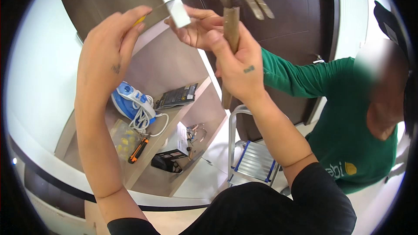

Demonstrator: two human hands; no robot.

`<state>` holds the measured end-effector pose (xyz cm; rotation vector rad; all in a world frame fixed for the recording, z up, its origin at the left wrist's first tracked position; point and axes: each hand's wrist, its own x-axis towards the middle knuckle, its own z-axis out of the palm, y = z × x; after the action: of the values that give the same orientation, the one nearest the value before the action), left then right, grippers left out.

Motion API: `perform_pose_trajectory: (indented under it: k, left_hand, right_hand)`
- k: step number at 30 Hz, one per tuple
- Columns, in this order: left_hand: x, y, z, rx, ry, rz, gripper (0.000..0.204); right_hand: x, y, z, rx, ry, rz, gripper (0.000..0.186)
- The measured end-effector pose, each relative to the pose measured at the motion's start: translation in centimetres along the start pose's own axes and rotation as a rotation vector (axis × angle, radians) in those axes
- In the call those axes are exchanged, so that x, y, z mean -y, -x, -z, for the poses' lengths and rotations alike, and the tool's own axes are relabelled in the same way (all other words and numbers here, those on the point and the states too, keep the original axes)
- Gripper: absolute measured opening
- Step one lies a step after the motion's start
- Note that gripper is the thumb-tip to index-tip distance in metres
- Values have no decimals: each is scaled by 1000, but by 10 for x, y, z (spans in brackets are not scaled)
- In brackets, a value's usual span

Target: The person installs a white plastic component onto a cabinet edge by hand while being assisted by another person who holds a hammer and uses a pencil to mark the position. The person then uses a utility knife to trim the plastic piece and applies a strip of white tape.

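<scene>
My left hand (104, 43) is raised, its fingers pinched on a yellow-handled tool (139, 20) with a thin metal blade or shaft; most of the handle is hidden. The tool's tip meets, or overlaps in view, the end of a white strip (179, 14). My right hand (241, 69) is wrapped round the wooden handle of a claw hammer (232, 21), head up. Behind it, a co-worker's hand (198, 28) reaches in from the right, its fingers at the white strip.
A co-worker in a green top (344, 117) stands close on the right. Below are a folding stepladder (254, 161) and a shelf unit (148, 161) bearing a blue-and-white iron (133, 102), an orange-and-black cutter (138, 150), a plastic bag (124, 139) and a black packet (178, 95). A dark door (287, 39) stands behind.
</scene>
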<state>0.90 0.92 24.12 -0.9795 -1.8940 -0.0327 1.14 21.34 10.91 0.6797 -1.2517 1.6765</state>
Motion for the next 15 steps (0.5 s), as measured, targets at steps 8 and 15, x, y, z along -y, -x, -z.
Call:
perform_pose_trajectory:
  k: [8,15]
  left_hand:
    - [-59,-7,60,-208,97,401,25]
    - [-43,-18,-16,-266,548,619,33]
  right_hand:
    - [-16,-16,-11,78,-214,-86,43]
    - [-10,3,-25,178,-666,-360,54]
